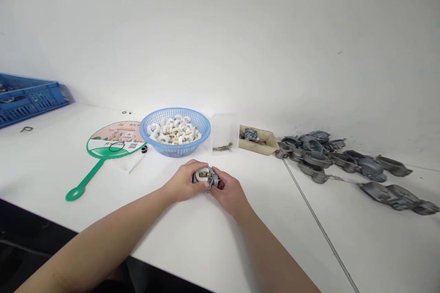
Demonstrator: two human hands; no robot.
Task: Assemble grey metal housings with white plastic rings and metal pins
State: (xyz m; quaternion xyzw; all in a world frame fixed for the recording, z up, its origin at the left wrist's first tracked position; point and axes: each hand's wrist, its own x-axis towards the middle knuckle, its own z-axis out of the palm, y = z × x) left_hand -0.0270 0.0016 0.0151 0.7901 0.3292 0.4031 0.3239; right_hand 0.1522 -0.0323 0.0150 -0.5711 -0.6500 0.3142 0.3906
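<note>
Between both hands, just above the white table, is a small grey metal carburetor [203,174] with a white ring-shaped float and a bit of brass showing on its upper face. My left hand [185,183] is closed around its left side, the thumb along the near edge. On the other side my right hand [231,192] grips the body by its round grey end, and some of those fingers are hidden behind it. Beyond the hands stands a blue basket [172,150] filled with white floats [185,138].
Right of the basket are a clear plastic box [225,130] with thin brown pins and a cream tray [257,147] with metal parts. Several grey metal bowls [314,158] lie at right. A green-handled fan [99,165] and a blue crate [37,98] are at left.
</note>
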